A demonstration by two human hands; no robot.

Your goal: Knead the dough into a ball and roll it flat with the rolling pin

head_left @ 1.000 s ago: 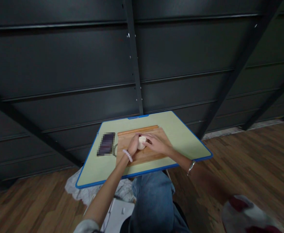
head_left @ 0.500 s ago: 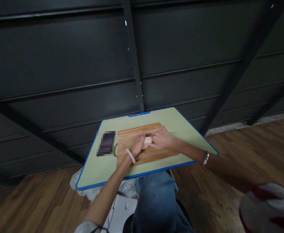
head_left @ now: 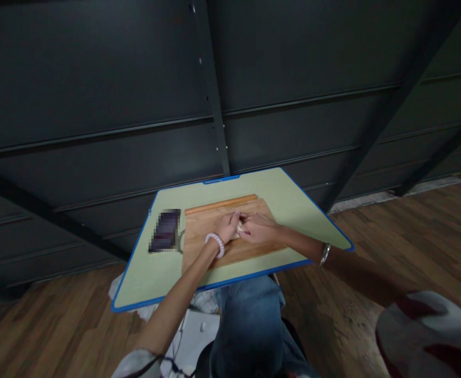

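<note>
Nearest: denim-clad leg (head_left: 250,325), under the near edge of a pale green, blue-rimmed tabletop (head_left: 299,223). To its left, below: white box (head_left: 199,333), partly hidden.

Next, on the tabletop: wooden board (head_left: 201,239), set slightly askew. Over it, left hand (head_left: 227,226) with pale beaded bracelet (head_left: 216,245), and right hand (head_left: 259,229), silver bangle (head_left: 325,255) farther up the forearm. Grip of both: fingers curled in, pressing a pale lump (head_left: 240,229) between them, low over the middle of the board; contact with the wood impossible to tell.

Possible faults, by judgement: lump tearing or squeezed out sideways, from uneven pressure; sticking, if moist; board skidding, from a hard push.

Lump: creamy white, matt, apparently dough — only a sliver visible between the fingers, full shape hidden.

Left of the board: dark item (head_left: 165,231), blurred into squares. Along the board's far edge: slim wooden rod (head_left: 220,203) — loose or fixed, impossible to tell. Farthest: dark panelled wall (head_left: 136,79).
</note>
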